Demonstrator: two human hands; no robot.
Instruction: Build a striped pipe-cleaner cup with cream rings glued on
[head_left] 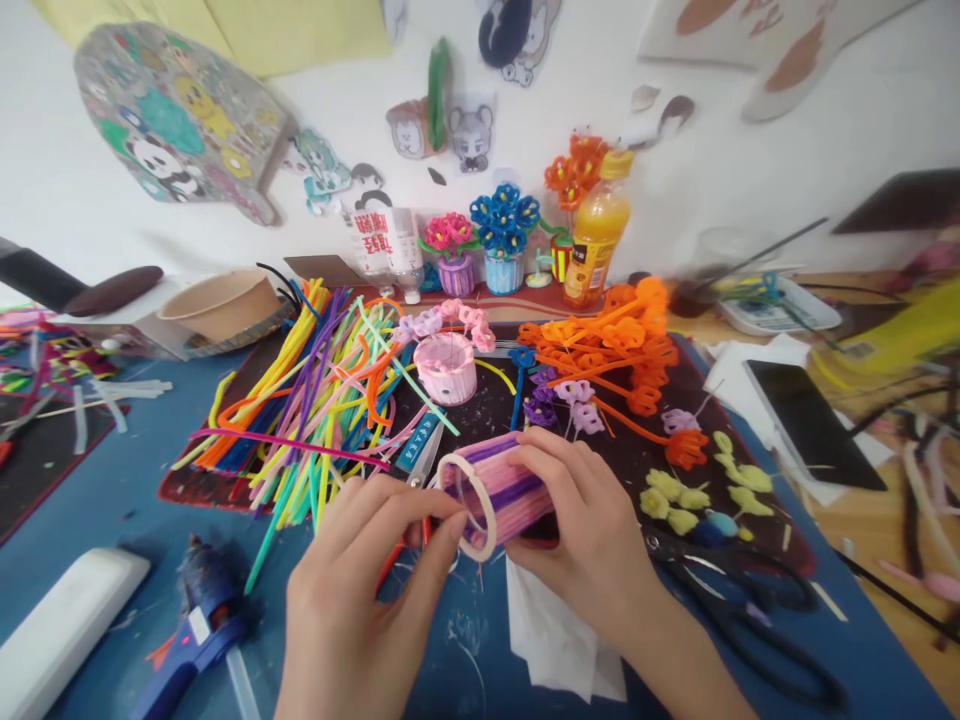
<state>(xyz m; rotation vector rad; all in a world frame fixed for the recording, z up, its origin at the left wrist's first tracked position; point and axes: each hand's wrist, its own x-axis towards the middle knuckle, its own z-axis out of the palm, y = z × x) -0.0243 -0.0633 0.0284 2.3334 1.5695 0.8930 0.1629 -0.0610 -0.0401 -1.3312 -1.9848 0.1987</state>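
Note:
My right hand wraps round a small cup covered in pink and purple pipe cleaners, held on its side with the open rim facing left. My left hand pinches that rim between thumb and fingertips. Both hands hover just above the blue table near its front edge. A pile of loose coloured pipe cleaners lies behind my left hand. A finished pink pipe-cleaner cup stands on the black mat beyond.
A blue glue gun lies at the front left beside a white block. Black scissors rest at the right, a phone further right. Orange pipe-cleaner flowers, yellow pieces, an orange bottle and a paper bowl stand behind.

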